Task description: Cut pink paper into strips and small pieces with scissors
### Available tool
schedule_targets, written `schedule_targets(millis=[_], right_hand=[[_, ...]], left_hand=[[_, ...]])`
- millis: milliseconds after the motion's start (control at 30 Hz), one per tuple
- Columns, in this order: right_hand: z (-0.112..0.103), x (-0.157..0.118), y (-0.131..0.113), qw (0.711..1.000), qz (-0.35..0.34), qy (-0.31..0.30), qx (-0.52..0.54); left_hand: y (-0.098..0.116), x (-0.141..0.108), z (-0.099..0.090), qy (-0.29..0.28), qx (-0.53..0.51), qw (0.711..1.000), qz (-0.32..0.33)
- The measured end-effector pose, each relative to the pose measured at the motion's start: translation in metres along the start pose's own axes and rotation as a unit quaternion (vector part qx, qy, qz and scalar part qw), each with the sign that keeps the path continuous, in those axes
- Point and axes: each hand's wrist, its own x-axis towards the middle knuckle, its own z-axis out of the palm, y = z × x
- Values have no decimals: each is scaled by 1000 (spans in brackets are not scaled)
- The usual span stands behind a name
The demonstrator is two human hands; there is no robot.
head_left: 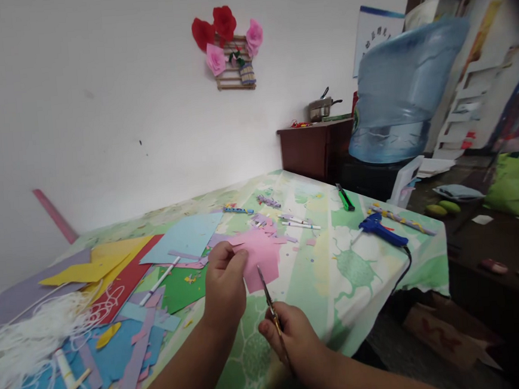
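Between thumb and fingers, my left hand [225,281] pinches the left edge of a pink sheet of paper [264,255]. My right hand [293,338] is closed around a pair of scissors [270,301], whose tips point up and away from me. The blade tips lie at the lower part of the pink paper; whether they touch it I cannot tell. Just beyond the paper lie pink and purple paper scraps [265,224]. White-barrelled markers [301,224] rest a little to the right of those.
A blue glue gun [383,230] with a black cord and a green box cutter [345,197] lie at the right. Coloured paper sheets [184,239], white string [25,333] and cut strips cover the left side. Beyond the table's right edge stands a large water bottle [406,90].
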Motion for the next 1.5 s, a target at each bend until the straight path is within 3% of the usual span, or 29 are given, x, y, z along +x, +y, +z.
schedule_targets(millis=[433,633,833,1167,1500], right_hand=[[7,-6,5,995,29,-51,84],[3,-9,-1,998,-53,-15,-1],[0,-8,-12,994,-109,-2,1],[5,-3,-11,997,-62,-29,36],[5,14,-14,998,-26,-36,55]], left_hand=[[18,-9,2,-20,-96,995,-25],[22,-10,2,-9,-131,991,-38],[20,-8,1,4,-129,991,-21],[11,-9,-4,-33,-57,997,33],[2,1,-4,-24,-98,995,-26]])
